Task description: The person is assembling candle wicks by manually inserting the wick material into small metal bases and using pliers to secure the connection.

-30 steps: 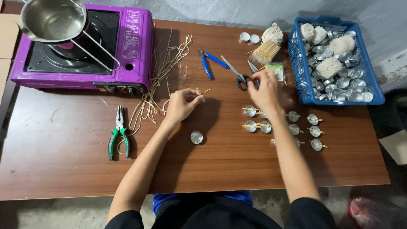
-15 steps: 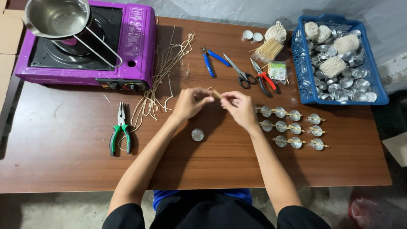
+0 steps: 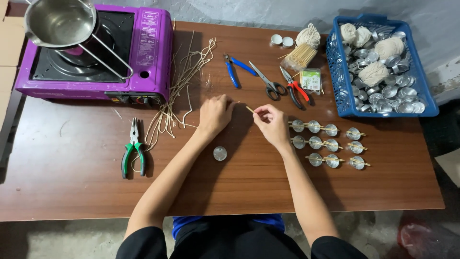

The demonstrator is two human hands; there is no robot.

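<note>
My left hand (image 3: 215, 114) and my right hand (image 3: 271, 123) meet over the middle of the brown table (image 3: 72, 192). Between their fingertips they pinch a thin wooden stick (image 3: 248, 109), each hand on one end. A small round metal cup (image 3: 220, 153) lies on the table just below my left hand, apart from it. To the right of my right hand stand rows of metal cups with sticks across them (image 3: 326, 143).
A purple stove (image 3: 143, 52) with a steel pot (image 3: 57, 21) sits at the far left. Loose wick strands (image 3: 179, 86), green pliers (image 3: 132, 151), blue pliers (image 3: 235, 69), scissors (image 3: 267, 82), red cutters (image 3: 296, 90), a stick bundle (image 3: 301, 55) and a blue basket (image 3: 338, 81) lie around.
My right hand came back from the tools at the far right to the table's middle, joining my left hand on the stick. My left hand shifted slightly.
</note>
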